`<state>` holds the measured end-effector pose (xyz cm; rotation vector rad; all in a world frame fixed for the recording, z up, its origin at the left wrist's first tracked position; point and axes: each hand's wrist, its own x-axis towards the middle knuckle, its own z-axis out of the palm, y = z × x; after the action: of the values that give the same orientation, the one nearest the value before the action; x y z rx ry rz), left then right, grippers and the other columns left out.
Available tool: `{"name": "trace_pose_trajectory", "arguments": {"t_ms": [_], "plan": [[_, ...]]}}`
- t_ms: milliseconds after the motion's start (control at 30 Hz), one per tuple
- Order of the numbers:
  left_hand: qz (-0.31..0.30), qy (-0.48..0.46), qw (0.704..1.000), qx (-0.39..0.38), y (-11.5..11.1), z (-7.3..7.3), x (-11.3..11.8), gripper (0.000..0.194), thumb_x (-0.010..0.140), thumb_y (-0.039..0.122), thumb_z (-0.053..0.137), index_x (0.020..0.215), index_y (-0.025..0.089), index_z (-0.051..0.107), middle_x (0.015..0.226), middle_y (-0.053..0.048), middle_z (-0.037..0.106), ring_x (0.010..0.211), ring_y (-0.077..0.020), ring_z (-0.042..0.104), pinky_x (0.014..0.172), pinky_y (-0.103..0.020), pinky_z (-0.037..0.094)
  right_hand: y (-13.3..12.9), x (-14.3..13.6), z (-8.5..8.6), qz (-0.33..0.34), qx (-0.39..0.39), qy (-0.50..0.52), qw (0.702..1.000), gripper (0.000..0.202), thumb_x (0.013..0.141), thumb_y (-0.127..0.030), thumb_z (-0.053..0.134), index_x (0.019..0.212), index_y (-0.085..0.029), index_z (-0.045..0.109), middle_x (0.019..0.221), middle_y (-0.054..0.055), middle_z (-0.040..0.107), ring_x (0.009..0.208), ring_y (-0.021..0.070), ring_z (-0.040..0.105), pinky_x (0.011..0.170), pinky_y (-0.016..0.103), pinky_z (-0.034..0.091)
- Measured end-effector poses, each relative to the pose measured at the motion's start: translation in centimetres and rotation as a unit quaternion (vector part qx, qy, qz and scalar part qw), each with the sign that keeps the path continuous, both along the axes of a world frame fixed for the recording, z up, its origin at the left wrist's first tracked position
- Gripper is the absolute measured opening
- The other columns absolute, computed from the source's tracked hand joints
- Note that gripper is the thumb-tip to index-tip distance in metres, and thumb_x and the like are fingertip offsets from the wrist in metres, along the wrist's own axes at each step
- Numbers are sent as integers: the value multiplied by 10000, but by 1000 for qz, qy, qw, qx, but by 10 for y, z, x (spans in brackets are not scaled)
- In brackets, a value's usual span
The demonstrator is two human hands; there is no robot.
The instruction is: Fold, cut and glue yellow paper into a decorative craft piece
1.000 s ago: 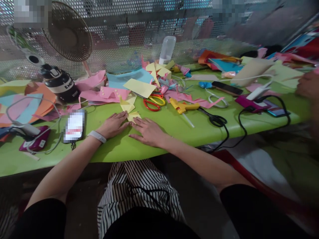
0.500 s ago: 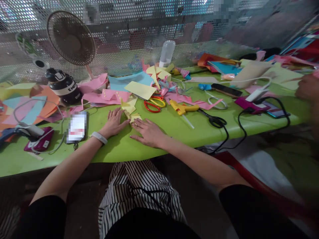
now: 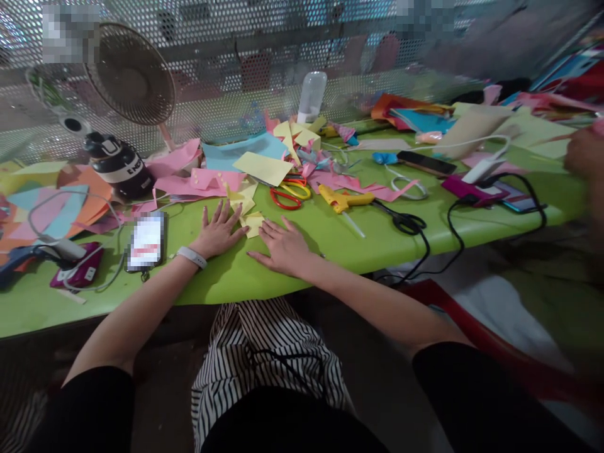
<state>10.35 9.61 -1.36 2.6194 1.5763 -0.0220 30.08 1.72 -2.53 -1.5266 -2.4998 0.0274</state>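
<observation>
Several fingers of the right hand (image 3: 284, 247) are pressing flat on a small yellow paper (image 3: 253, 224), gripping nothing; the left hand (image 3: 218, 234), fingers spreading wide, is lying beside it. Beyond, scissors (image 3: 286, 198) and a yellow glue gun (image 3: 340, 200) are resting on the green counter (image 3: 264, 277).

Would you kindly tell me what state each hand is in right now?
Left hand: open, fingers spread, palm down on the green table, gripping nothing.
Right hand: open, palm down, fingertips at the small yellow paper, not gripping it.
</observation>
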Motion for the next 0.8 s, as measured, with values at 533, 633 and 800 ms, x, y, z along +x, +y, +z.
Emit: {"name": "trace_pose_trajectory", "arguments": {"t_ms": [533,633,800], "plan": [[71,-20,997,-12,-18,9,18,876,973,672,280,1638,158,36,1702,-155,65,1577,-317,-9,1214,-637,-65,-4,-4,-3,-62,22,18,998,717,1004,-580,407,1379,3,590,1495,240,509,1461,326,414,1198,485,311],[59,-24,997,-53,-17,7,19,902,954,701,292,1639,181,22,1705,-147,29,1573,-310,-57,1208,-629,-83,-4,-3,-3,-62,27,25,997,711,1010,-576,396,1378,-1,592,1488,235,520,1458,323,419,1198,475,311],[75,-37,992,-93,-8,7,17,1025,895,773,338,1635,160,-18,1698,-160,-52,1561,-345,-102,1202,-632,-87,-3,-1,-2,-59,28,32,997,693,1022,-576,360,1367,-30,611,1476,224,539,1456,326,421,1180,498,331]]}}
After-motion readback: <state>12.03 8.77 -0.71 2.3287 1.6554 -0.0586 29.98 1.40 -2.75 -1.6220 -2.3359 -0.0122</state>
